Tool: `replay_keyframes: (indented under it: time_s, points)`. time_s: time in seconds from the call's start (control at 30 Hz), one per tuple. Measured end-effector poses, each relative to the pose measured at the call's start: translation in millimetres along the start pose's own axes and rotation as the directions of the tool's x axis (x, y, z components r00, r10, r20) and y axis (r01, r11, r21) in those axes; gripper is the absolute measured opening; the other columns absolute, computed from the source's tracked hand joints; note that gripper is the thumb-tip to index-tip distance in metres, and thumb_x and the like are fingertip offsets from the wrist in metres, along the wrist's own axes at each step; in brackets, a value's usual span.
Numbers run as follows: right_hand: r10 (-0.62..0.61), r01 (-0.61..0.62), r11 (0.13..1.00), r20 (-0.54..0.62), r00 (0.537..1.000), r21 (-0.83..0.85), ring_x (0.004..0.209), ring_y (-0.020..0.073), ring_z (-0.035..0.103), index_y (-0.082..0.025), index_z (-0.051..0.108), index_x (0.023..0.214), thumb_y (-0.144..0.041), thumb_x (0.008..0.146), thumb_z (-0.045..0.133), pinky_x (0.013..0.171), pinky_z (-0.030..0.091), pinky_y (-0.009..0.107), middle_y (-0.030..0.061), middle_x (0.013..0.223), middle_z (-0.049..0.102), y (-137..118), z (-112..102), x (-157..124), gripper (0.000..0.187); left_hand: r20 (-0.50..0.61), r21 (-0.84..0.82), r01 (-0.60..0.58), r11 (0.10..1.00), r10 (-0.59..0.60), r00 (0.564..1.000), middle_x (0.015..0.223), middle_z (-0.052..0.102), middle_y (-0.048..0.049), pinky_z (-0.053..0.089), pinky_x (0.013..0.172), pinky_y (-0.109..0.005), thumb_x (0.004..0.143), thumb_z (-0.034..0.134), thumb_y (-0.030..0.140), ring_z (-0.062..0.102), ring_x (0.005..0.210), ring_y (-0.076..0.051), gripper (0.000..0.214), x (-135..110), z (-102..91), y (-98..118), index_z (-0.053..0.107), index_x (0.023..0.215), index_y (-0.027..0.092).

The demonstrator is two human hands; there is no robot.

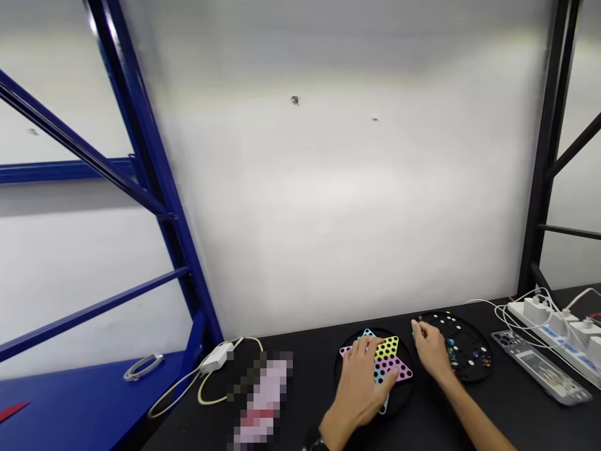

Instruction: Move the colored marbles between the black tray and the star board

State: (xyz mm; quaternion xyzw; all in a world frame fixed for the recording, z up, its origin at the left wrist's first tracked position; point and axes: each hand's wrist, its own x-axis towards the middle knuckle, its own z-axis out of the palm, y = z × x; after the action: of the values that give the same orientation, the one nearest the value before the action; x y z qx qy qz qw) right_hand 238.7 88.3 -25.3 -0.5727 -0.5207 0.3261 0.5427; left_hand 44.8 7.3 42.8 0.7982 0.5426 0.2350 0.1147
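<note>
Two bare hands worked over a black table [305,351], well apart from each other; the left hand [360,379], with a dark watch [315,440] at its wrist, lay palm down with its fingers spread over a star-shaped game board [399,368], though whether it pressed on the board could not be told; the board, pink, yellow and blue and dotted with dark holes, sat on a round black base [402,401] in the lower part of the view, right of centre.

The right hand [431,352] was at the left side of a round black tray [477,335], its fingers curled in; whether they gripped anything could not be told; small shiny marbles [451,342] lay in the tray.

Right of the tray lay a flat, phone-like object [539,369], near a white power strip [580,358] with plugs and white cables; left of the board was a pink shape [267,394], blurred into squares, and a white adapter [216,357] with a pale cord; behind stood a whitish wall [347,188] between blue and black metal frames.
</note>
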Motion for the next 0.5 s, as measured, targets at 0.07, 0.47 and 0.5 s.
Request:
replay_keyframes:
  time_s: [0.07,0.47,0.5]
  points:
    - [-0.073,0.050,0.872,-0.029,0.997,-0.487,0.063,0.0200,0.059,-0.023,0.053,0.065,-0.048,0.093,0.041,0.058,0.038,0.028,0.0043,0.064,0.061,0.8,-20.6,5.4,0.040,0.144,0.033,0.045,0.998,-0.049,0.988,0.141,0.048,-0.0105,0.028,0.110,-0.050,0.080,0.063,0.061,0.040,0.131,-0.034,0.069,-10.6,-6.1,-20.4,0.047,0.137,0.026]
    - [-0.236,0.372,0.561,0.288,0.928,-0.740,0.123,0.0310,0.048,-0.025,0.060,0.124,-0.048,0.094,0.043,0.100,0.034,0.048,0.0111,0.135,0.056,-5.8,-6.5,-16.1,0.041,0.054,0.252,0.102,0.962,-0.119,0.991,0.113,0.062,-0.0024,0.038,0.092,-0.037,0.085,0.061,0.036,0.056,0.106,-0.024,0.020,-29.7,-21.2,-66.9,0.063,0.102,0.027]
    - [-0.248,0.446,0.591,0.375,0.893,-0.672,0.122,0.0293,0.049,-0.027,0.061,0.122,-0.048,0.094,0.045,0.101,0.034,0.047,0.0096,0.133,0.057,-9.2,-1.4,-21.9,0.039,0.047,0.282,0.125,0.951,-0.144,0.989,0.115,0.062,-0.0031,0.038,0.094,-0.038,0.087,0.057,0.034,0.055,0.108,-0.025,0.021,-29.0,-20.7,-70.5,0.062,0.106,0.027]
